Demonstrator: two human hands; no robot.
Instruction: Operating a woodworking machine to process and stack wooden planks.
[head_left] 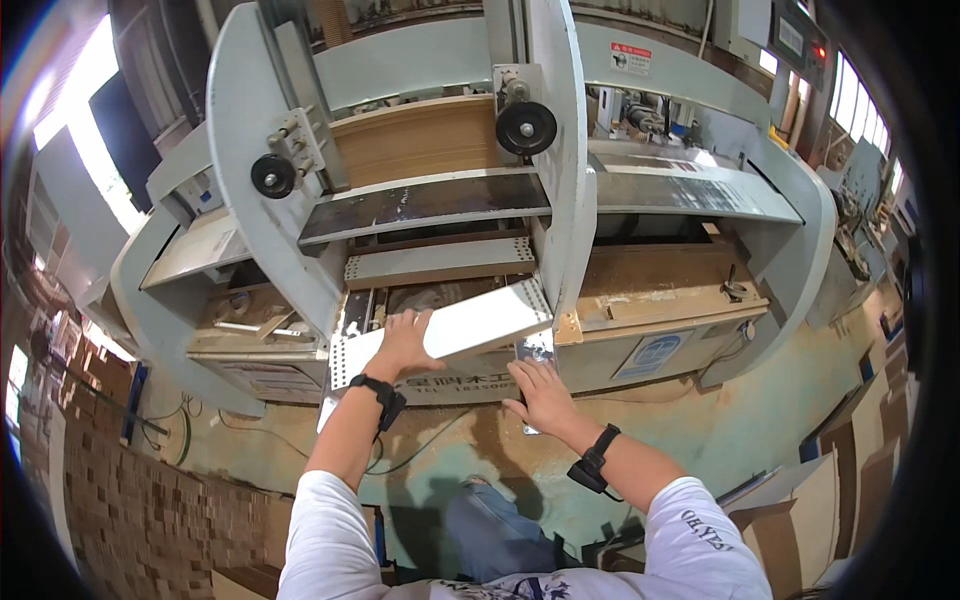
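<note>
The left hand rests on a white board, slanted across the machine. The right hand is over a metal rail. A second board lies behind.

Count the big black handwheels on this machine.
2: a left handwheel, up and left of the dark plate, and a right handwheel, above that plate's right end. Others may be hidden.

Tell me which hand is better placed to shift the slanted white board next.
Probably your left hand: it lies across the white board. Your right hand is over the metal rail, below the board's right end, and doesn't appear to grip it.
</note>
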